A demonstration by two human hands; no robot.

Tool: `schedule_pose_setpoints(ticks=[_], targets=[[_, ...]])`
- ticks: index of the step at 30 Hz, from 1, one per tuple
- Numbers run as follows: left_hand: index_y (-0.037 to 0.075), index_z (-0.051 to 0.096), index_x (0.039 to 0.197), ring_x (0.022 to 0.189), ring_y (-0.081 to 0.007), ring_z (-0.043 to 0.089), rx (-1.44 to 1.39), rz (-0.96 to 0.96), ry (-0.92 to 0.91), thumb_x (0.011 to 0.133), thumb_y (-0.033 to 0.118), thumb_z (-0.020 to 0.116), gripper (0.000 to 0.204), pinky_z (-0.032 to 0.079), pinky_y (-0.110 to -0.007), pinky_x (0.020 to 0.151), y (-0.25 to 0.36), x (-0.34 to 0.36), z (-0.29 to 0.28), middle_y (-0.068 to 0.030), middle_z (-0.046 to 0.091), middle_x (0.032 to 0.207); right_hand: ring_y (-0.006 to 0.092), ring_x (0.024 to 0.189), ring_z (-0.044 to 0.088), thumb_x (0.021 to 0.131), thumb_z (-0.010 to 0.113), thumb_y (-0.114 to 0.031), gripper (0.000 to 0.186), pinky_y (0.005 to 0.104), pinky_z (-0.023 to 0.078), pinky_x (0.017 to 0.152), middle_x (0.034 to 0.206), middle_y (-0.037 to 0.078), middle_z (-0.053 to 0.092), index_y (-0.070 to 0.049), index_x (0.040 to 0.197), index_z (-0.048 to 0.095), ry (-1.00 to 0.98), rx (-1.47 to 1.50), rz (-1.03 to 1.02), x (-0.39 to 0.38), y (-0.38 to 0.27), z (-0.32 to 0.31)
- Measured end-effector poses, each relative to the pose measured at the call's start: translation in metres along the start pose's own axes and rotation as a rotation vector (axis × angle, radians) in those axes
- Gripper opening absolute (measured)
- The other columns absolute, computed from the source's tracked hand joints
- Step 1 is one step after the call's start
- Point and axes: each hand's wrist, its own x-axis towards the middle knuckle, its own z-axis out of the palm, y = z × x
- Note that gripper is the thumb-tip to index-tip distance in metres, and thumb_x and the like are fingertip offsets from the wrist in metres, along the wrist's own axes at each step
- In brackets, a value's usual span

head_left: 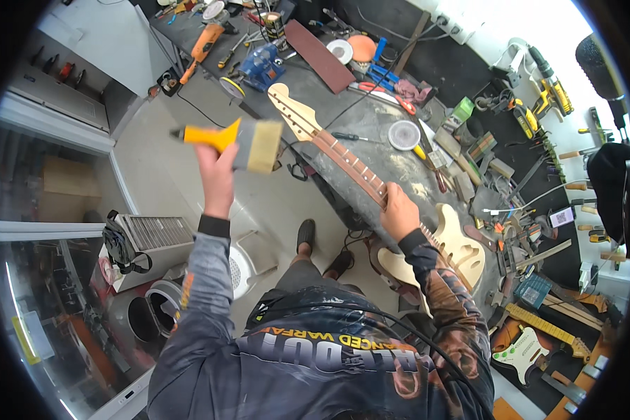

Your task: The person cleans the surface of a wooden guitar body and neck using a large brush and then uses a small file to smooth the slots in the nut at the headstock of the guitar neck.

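My left hand (217,175) is wrapped round the yellow handle of a wide paintbrush (264,145), held up over the floor with its pale bristles pointing right. My right hand (400,211) grips an electric guitar neck (346,159) from above, near where it meets the body. The neck has a dark fretboard and a bare wood headstock (290,110) that points to the far left. The unfinished pale guitar body (462,241) lies by my right forearm, at the bench edge, partly hidden by my sleeve. Brush and guitar are apart.
A dusty dark workbench (371,133) runs along the far and right sides. On it are a blue bench grinder (259,66), an orange power tool (201,50), a reddish board (320,56) and many hand tools. A second guitar (521,353) lies at the lower right. A white stool (243,269) stands on the floor.
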Motion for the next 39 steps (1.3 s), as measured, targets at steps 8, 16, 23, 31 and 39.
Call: schedule_pose_setpoints(ticks=[8, 16, 23, 31, 39], targets=[[0.005, 0.060, 0.130, 0.079, -0.0320, 0.075, 1.264, 0.443, -0.217, 0.097, 0.018, 0.073, 0.038, 0.057, -0.040, 0.075, 0.099, 0.108, 0.058, -0.0192, 0.072, 0.088, 0.0385, 0.097, 0.071, 0.086, 0.072, -0.004, 0.037, 0.0493, 0.057, 0.079, 0.105, 0.014, 0.067, -0.008, 0.118, 0.054, 0.072, 0.093, -0.058, -0.028, -0.026, -0.037], [0.005, 0.064, 0.130, 0.091, -0.0322, 0.080, 1.114, 0.629, -0.209, 0.103, 0.016, 0.069, 0.029, 0.061, -0.043, 0.079, 0.156, 0.092, 0.033, -0.0154, 0.077, 0.095, 0.0406, 0.096, 0.069, 0.085, 0.071, -0.003, 0.035, 0.0504, 0.056, 0.078, 0.101, 0.015, 0.066, -0.008, 0.115, 0.053, 0.145, 0.078, -0.026, -0.053, -0.038, -0.095], [0.005, 0.064, 0.122, 0.105, -0.0145, 0.062, -0.061, 0.504, 0.072, 0.106, 0.018, 0.071, 0.022, 0.050, -0.034, 0.098, 0.159, 0.145, 0.004, -0.0045, 0.066, 0.114, 0.0306, 0.087, 0.062, 0.084, 0.070, 0.007, 0.041, 0.0391, 0.053, 0.078, 0.091, 0.011, 0.059, -0.007, 0.120, 0.057, 0.375, 0.524, 0.149, -0.097, -0.018, -0.249], [0.004, 0.065, 0.136, 0.118, -0.0171, 0.067, -0.320, -0.023, -0.968, 0.102, 0.014, 0.070, 0.036, 0.054, -0.036, 0.105, 0.101, -0.055, 0.229, -0.0074, 0.069, 0.129, 0.0188, 0.081, 0.053, 0.065, 0.071, 0.004, 0.045, 0.0363, 0.047, 0.087, 0.085, 0.003, 0.047, -0.013, 0.098, 0.046, 0.612, 1.133, 0.034, -0.159, -0.021, -0.346], [0.012, 0.068, 0.139, 0.100, -0.0181, 0.072, 0.006, 0.669, -1.355, 0.095, 0.005, 0.077, 0.045, 0.059, -0.031, 0.087, 0.105, -0.156, 0.296, -0.0057, 0.071, 0.120, 0.0191, 0.085, 0.052, 0.066, 0.073, 0.001, 0.047, 0.0405, 0.043, 0.094, 0.086, 0.003, 0.046, -0.015, 0.100, 0.045, 0.578, 1.159, -0.012, -0.163, -0.035, -0.327]])
